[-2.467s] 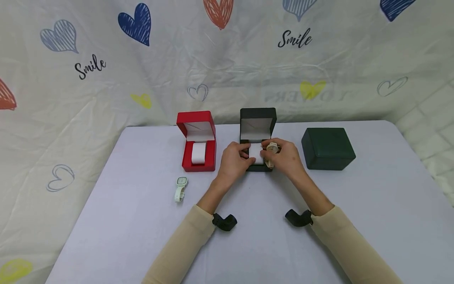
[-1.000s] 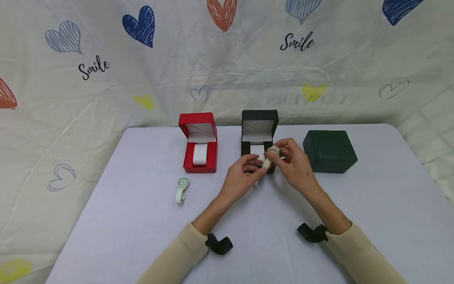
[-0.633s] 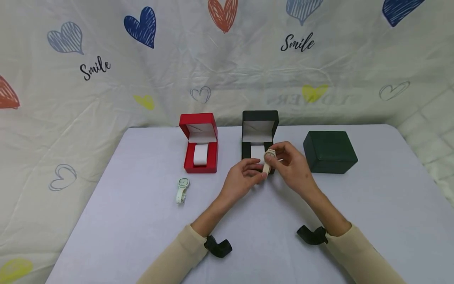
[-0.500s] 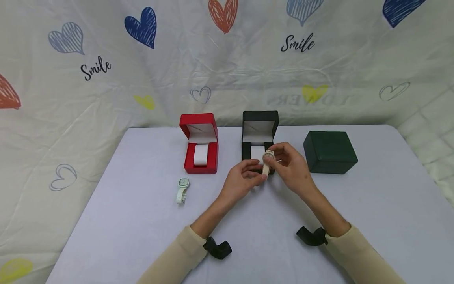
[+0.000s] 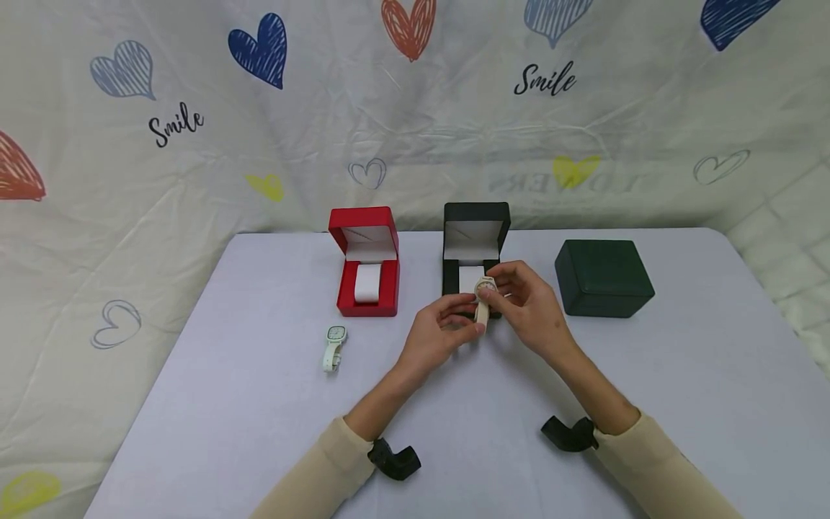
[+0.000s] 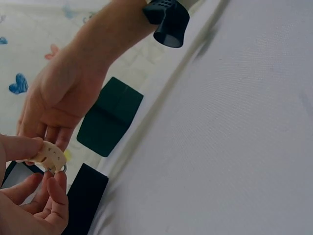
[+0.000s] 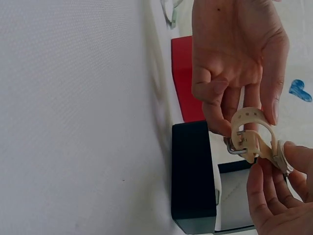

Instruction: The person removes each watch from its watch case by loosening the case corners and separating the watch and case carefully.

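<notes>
A cream wristwatch (image 5: 485, 288) is held between both hands, in front of the open black watch box (image 5: 452, 277). My right hand (image 5: 532, 306) grips it at the round dial, thumb on the face. With thumb and fingers, my left hand (image 5: 436, 330) pinches the hanging strap. The right wrist view shows the strap (image 7: 249, 115) bent into a loop, its metal buckle (image 7: 236, 148) near the left fingertips. Inside the black box stands a white cushion (image 5: 471, 277), its lower part hidden behind the watch and fingers.
Left of the black box is an open red watch box (image 5: 346, 305) with a white cushion (image 5: 367, 282). A pale green wristwatch (image 5: 333, 347) lies before it on the white table (image 5: 259, 404). A closed dark green box (image 5: 604, 278) stands at the right.
Both hands have drawn back from the black box's cushion, the cream watch held in front of it. Over the last second, the watch has shifted left and nearer, turning more upright.
</notes>
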A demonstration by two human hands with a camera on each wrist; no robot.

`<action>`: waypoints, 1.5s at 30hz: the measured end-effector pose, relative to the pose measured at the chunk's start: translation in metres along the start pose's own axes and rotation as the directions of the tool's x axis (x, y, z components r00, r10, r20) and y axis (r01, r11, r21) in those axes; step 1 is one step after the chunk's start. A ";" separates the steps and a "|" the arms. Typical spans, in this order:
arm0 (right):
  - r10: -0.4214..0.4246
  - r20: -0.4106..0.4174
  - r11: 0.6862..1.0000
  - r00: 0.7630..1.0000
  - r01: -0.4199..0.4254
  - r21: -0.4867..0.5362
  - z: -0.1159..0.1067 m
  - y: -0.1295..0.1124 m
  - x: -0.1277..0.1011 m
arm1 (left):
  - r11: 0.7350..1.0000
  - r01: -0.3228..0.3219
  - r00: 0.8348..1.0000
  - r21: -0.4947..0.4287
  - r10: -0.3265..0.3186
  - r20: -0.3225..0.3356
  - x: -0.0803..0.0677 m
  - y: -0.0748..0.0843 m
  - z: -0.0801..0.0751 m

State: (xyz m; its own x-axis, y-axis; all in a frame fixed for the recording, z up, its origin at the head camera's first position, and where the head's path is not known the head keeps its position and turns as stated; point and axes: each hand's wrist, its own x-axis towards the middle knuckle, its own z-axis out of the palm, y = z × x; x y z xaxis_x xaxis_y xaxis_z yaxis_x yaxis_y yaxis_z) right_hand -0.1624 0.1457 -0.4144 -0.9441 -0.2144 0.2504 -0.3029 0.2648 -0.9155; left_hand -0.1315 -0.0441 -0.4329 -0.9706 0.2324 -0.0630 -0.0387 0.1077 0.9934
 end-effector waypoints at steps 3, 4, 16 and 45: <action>0.003 0.000 1.000 1.000 -0.003 0.018 0.002 0.000 -0.001 | 1.000 -0.012 1.000 0.011 0.012 -0.003 -0.003 -0.001 0.000; 0.006 0.000 1.000 1.000 -0.006 0.026 0.002 0.000 -0.001 | 1.000 -0.017 1.000 0.013 0.017 -0.004 -0.004 -0.001 0.000; 0.087 0.010 0.996 0.996 -0.087 -0.003 0.009 -0.001 -0.007 | 0.996 -0.064 0.996 0.065 0.068 -0.058 -0.017 -0.004 0.000; 0.104 0.180 0.993 0.978 -0.091 -0.077 0.035 0.009 -0.031 | 0.994 0.031 0.996 0.100 -0.023 -0.084 -0.057 -0.023 -0.013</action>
State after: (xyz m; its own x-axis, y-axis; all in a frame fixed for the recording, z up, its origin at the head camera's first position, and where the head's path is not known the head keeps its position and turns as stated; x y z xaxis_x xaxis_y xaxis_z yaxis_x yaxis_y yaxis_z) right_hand -0.1316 0.1214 -0.4411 -0.9316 -0.3513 0.0930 -0.2245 0.3550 -0.9075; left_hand -0.0781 -0.0721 -0.4514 -0.9860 0.1476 -0.0775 -0.0452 0.2112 0.9764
